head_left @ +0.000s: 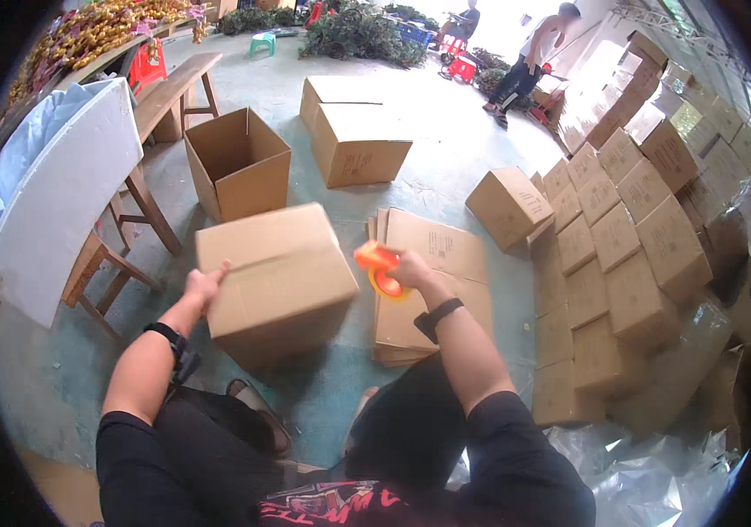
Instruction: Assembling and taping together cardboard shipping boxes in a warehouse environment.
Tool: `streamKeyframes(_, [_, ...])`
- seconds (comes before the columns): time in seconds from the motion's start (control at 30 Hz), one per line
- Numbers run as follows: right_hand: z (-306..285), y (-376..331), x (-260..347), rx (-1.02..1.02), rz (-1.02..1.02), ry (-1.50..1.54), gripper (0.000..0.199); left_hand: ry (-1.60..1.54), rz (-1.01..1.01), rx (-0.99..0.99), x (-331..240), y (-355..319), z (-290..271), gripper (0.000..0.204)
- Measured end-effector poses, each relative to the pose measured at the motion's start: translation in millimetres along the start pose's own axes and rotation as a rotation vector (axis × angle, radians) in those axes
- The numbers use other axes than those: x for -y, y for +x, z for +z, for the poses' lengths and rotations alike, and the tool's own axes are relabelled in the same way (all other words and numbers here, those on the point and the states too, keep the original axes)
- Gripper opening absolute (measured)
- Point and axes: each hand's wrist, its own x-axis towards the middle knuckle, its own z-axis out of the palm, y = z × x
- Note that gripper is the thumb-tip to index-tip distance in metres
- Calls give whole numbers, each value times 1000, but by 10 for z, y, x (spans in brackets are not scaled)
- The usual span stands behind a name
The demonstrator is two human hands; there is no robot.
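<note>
Here, carton (280, 256) right of left hand (207, 288), touching

Your black fabric shirt (481, 501) bears pink lettering (384, 498); the flat brown rectangular cardboard sheets (419, 312) carry dark print (439, 246) too small to read.

Site type: packing workshop or warehouse. Indicators: stacked cartons (603, 250) line the right edge of the hard floor (509, 290); a closed carton (280, 272), an open carton (255, 187) and a pile of flattened cartons (441, 246) occupy its middle area. Dark green foliage (358, 39) lies heaped at the far edge, gold-coloured ornaments (94, 35) toward the far left corner.
</note>
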Motion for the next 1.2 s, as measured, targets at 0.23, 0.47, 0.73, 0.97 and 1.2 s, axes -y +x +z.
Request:
streamKeyframes(0.23, [-159,-119,501,-322,-26,40,66,-290,-239,159,-54,-541,16,67])
streamKeyframes(0.47, [-61,-205,509,-123,-270,144,62,-56,-263,517,-101,-470,225,62])
streamKeyframes(0.73, [-83,-533,1239,48,-779,118,58,-143,-144,645,-427,-963,450,62])
streamKeyframes(0.97, [124,-604,1420,165,-793,5,62,-312,-20,603,-185,-886,531,40])
streamKeyframes(1.2, [124,-595,1399,207,-757,7,64,-332,9,550,-233,-924,561,36])
